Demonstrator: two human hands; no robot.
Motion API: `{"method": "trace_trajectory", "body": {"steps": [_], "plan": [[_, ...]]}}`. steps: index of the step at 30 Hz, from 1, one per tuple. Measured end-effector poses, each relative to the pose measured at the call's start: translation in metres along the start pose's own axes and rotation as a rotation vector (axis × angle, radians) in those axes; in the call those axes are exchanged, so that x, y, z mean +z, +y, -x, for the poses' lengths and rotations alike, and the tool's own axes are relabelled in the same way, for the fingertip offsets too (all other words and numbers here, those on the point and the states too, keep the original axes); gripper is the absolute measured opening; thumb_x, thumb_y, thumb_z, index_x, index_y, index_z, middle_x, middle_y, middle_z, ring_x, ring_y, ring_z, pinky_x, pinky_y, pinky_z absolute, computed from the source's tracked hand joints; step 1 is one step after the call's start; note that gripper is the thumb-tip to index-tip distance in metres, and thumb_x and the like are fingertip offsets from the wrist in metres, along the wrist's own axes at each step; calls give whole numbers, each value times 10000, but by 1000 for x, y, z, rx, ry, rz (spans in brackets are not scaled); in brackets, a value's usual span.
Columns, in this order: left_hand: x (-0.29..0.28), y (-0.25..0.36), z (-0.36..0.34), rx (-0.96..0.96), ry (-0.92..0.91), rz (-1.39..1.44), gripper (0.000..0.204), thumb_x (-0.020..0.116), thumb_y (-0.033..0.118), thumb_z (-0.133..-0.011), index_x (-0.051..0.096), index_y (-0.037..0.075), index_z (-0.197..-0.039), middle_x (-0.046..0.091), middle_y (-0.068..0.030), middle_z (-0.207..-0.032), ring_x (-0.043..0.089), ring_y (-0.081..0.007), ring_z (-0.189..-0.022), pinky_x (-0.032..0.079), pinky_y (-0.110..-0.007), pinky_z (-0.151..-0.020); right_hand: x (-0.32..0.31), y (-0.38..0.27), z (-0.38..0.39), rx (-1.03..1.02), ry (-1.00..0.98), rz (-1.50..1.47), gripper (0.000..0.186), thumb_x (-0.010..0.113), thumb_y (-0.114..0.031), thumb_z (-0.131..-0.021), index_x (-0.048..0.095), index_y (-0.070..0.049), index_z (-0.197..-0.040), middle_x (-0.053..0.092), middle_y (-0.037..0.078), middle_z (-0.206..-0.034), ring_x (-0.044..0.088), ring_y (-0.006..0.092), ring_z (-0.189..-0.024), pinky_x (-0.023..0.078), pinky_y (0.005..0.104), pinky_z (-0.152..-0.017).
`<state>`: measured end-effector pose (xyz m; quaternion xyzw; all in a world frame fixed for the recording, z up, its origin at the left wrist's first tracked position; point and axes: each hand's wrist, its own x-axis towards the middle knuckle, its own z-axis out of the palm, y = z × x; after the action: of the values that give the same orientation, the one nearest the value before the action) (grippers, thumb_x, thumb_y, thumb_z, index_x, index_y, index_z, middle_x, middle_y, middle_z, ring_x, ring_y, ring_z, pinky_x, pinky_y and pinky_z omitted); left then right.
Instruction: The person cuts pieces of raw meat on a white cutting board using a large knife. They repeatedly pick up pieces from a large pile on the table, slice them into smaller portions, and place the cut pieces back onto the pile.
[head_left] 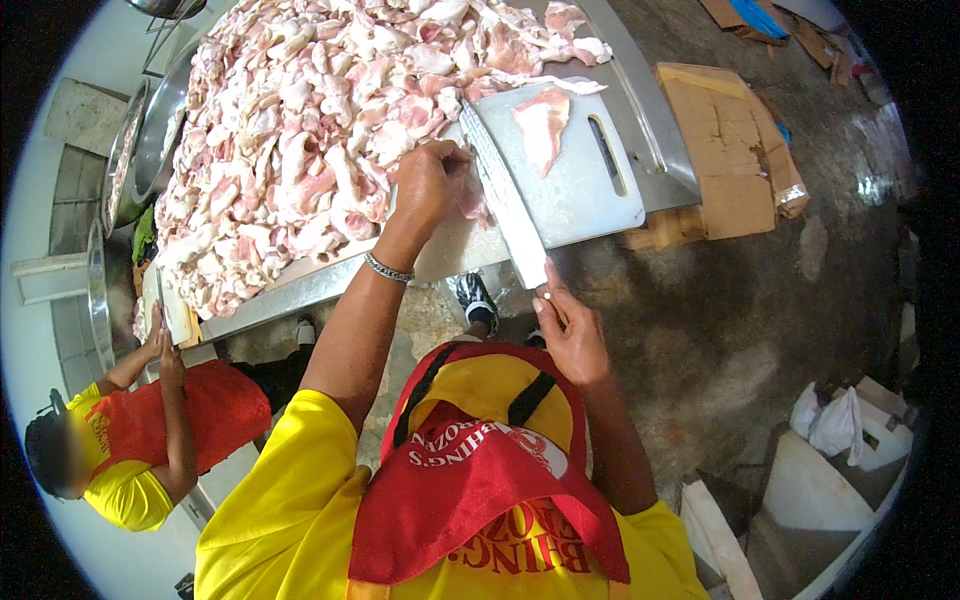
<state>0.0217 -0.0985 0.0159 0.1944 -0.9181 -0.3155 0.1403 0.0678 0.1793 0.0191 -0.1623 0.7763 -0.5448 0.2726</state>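
My right hand (574, 338) is wrapped round the handle of a large knife (506, 202). Its long, broad, pale blade points away from me, over the left side of a white cutting board (590, 205). Just left of the blade, my left hand (428, 182) has its fingers curled against a piece of raw chicken (472, 196), which partly shows between hand and knife. A flat, pale pink piece of chicken meat (543, 130) lies on the board right of the blade. A big heap of raw chicken pieces (300, 130) spreads to the left and beyond my left hand.
The metal table (655, 130) has its edge right of the board. Flattened cardboard (728, 150) lies beyond it on the wet floor. At the left, a co-worker (170, 430) in a red apron stands at the table with another knife. Metal basins (160, 130) stand at the far left.
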Motion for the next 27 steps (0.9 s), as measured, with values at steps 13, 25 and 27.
{"method": "trace_trajectory", "body": {"steps": [13,25,27], "plan": [[-1,-7,4,-2,12,-98,117,674,117,-823,675,4,-854,685,-170,-762,666,-272,-671,526,-370,-654,-8,20,4,82,-112,-100,460,548,-164,-1014,454,-31,-1444,563,-5,-791,499,48,-694,444,231,-606],[-8,11,11,428,-150,-170,550,693,67,-751,578,108,-1287,598,-139,-1248,548,-330,-1188,397,-440,-1026,-79,1,50,105,125,-266,528,515,-118,-1015,353,-95,-1517,469,-48,-683,403,20,-541,372,201,-455],[-6,16,-3,627,-306,-304,573,708,104,-717,586,119,-1276,640,-105,-1199,563,-319,-1175,352,-447,-1049,-83,13,60,75,165,-263,529,505,-104,-1011,348,-75,-1515,491,-38,-692,413,23,-545,385,204,-461]]}}
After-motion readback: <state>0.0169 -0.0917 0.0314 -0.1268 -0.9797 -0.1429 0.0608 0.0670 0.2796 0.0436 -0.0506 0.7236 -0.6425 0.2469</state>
